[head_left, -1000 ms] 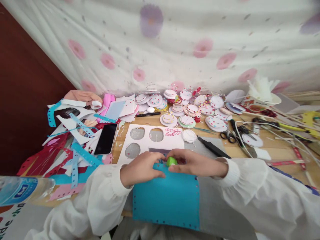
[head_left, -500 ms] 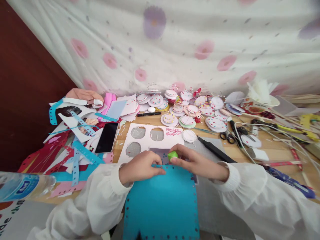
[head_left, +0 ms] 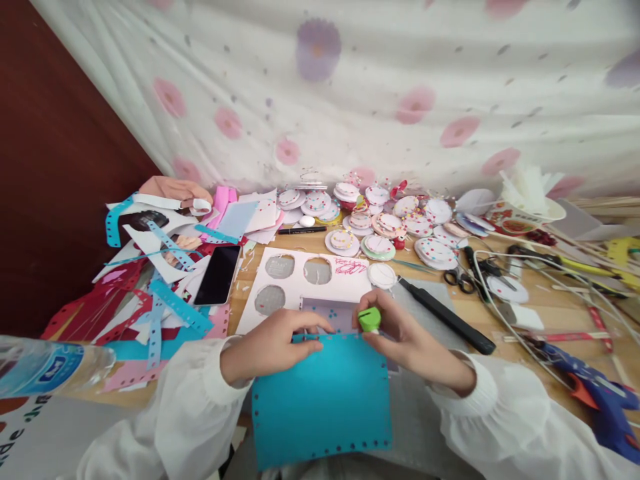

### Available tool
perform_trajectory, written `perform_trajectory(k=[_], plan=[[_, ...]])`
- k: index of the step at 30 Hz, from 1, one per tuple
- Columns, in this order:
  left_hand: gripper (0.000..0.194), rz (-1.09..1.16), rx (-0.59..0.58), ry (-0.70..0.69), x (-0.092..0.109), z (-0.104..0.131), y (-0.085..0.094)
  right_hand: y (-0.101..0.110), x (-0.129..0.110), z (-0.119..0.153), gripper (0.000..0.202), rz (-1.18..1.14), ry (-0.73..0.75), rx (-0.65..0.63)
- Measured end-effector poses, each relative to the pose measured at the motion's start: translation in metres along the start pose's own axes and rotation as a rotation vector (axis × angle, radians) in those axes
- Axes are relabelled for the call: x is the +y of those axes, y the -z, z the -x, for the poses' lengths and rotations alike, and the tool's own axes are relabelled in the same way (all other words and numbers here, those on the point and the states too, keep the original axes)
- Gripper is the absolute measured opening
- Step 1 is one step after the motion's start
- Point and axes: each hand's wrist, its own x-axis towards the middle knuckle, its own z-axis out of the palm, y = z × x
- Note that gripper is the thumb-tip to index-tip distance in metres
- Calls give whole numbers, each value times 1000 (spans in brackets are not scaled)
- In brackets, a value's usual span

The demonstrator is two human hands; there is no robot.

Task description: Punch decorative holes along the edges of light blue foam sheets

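Observation:
A blue sheet (head_left: pixel 323 400) with small holes along its edges lies in front of me, tilted up at its near side. My left hand (head_left: pixel 275 343) pinches its top edge, left of the middle. My right hand (head_left: pixel 407 337) is closed on a small green punch (head_left: pixel 369 320) at the sheet's top right corner. Behind the sheet's top edge, small blue bits are scattered on a pale purple piece (head_left: pixel 334 313). A white card (head_left: pixel 295 279) with round cut-outs lies just beyond.
Paper scraps (head_left: pixel 175 307), a phone (head_left: pixel 218 275) and a bottle (head_left: pixel 55 367) are on the left. Decorated discs (head_left: pixel 435 252) line the back. A black cutter (head_left: pixel 445 313), scissors (head_left: pixel 459 280), a cable and a glue gun (head_left: pixel 590 380) lie on the right.
My right hand and the green punch have moved right along the sheet's top edge. The blue sheet's near edge has risen into view. The camera view has shifted slightly.

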Motion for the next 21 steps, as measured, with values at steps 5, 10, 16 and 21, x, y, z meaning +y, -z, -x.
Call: perform_trajectory(k=[5,10,16,21], plan=[[18,-9,70,-10,-1,-10,-11,-2,2,1,13,396,1,18],[19,39,58,-15,-2,-19,-17,1,5,1,8,470,44,-21],[16,87,39,-21,-1,-30,-15,4,1,2,8,490,87,-17],[17,154,-9,66,-3,-35,-10,6,1,3,10,476,98,-35]])
